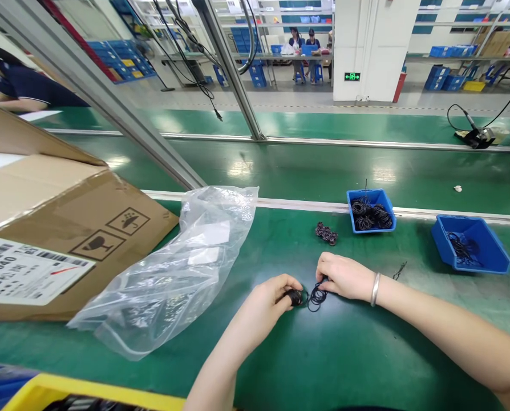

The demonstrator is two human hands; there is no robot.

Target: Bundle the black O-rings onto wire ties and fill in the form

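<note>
My left hand (276, 294) is closed around a small bunch of thin black rings (295, 297), above the green table. Close on its right, my right hand (343, 277) pinches the edge of a looser cluster of thin black rings (317, 295). That cluster hangs or rests just at the tabletop; which one I cannot tell. The two bunches lie almost side by side, perhaps touching. Behind my right hand sits a dark knobbly bundle (326, 233). A blue bin (371, 230) with black coils stands farther back, and another blue bin (494, 262) holds fewer black loops.
A clear plastic bag (161, 297) lies left of my hands, against a large open cardboard box (122, 228). At the front left is a yellow crate rim (96, 388). A metal frame post (152, 137) slants across the left. One person (28, 85) sits beyond the box.
</note>
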